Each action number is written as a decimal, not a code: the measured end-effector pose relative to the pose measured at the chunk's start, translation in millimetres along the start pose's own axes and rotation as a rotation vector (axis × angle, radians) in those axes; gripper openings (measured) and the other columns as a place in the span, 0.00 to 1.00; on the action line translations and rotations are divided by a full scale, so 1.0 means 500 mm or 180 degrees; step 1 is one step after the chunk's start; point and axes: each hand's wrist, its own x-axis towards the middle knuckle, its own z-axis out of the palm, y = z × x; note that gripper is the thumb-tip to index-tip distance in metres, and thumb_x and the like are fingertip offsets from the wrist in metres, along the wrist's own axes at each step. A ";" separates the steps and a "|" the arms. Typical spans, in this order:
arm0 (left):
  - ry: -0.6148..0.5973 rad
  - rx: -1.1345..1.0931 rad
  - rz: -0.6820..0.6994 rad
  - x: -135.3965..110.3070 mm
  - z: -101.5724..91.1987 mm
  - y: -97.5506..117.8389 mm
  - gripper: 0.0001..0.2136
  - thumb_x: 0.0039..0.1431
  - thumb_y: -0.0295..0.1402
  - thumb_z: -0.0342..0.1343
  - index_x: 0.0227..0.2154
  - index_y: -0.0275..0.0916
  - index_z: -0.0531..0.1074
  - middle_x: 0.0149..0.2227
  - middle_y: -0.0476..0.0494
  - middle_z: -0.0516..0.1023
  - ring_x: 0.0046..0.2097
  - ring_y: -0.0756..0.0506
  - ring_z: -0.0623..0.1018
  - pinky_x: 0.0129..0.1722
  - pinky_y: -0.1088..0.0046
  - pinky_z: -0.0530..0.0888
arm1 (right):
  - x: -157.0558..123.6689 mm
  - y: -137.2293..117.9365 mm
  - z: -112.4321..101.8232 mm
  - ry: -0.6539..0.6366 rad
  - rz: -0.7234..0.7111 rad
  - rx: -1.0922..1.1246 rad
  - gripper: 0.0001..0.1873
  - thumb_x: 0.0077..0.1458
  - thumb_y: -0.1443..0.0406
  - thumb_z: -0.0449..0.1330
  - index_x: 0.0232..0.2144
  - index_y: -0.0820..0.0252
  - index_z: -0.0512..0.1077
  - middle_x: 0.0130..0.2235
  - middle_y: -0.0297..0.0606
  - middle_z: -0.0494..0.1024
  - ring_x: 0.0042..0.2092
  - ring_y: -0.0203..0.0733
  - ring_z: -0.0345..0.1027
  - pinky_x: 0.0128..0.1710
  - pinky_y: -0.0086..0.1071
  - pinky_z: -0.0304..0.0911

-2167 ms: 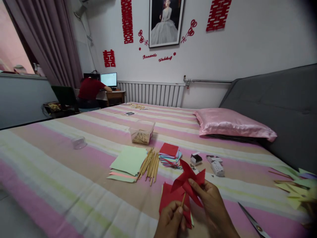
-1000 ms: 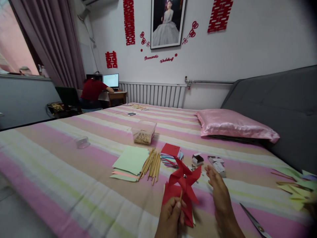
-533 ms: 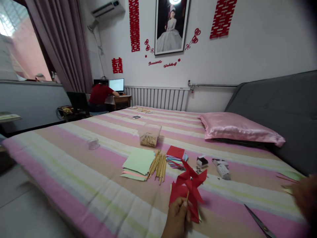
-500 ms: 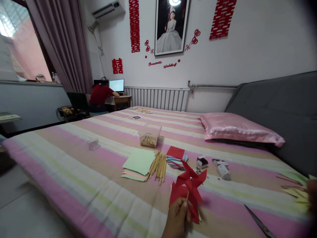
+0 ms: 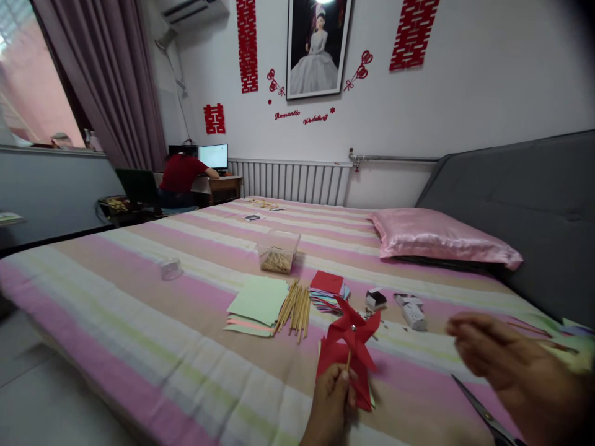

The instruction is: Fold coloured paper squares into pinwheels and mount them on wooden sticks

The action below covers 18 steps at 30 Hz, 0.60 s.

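My left hand (image 5: 332, 399) grips the stick of a red paper pinwheel (image 5: 353, 328), held upright with a small metal pin at its centre. Beneath it lie red paper sheets (image 5: 325, 358) on the bedspread. My right hand (image 5: 506, 359), slightly blurred, is in the air at the right with its fingers stretched out and nothing visible in it. Scissors (image 5: 478, 406) lie below it, partly covered by the hand. Beyond the right hand are pale green and yellow paper pieces with sticks (image 5: 553, 337), partly hidden.
Light green sheets (image 5: 258, 300), a bundle of thin wooden sticks (image 5: 297, 310) and a stack of coloured squares (image 5: 328, 285) lie ahead. Farther off are a clear box of sticks (image 5: 277, 254), a clear lid (image 5: 171, 269), small boxes (image 5: 413, 314) and a pillow (image 5: 441, 232). A person (image 5: 181, 176) sits at a desk.
My right hand has come in from the right edge towards the pinwheel, away from the green and yellow pieces. The left hand keeps its hold; the view has shifted slightly.
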 end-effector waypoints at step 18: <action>-0.0308 0.0285 0.0109 -0.005 -0.011 0.021 0.17 0.52 0.47 0.52 0.31 0.35 0.66 0.16 0.56 0.64 0.15 0.58 0.53 0.15 0.81 0.47 | -0.052 0.067 0.189 -0.1161 0.0988 0.0740 0.23 0.37 0.55 0.68 0.34 0.64 0.73 0.33 0.43 0.80 0.35 0.45 0.73 0.36 0.35 0.66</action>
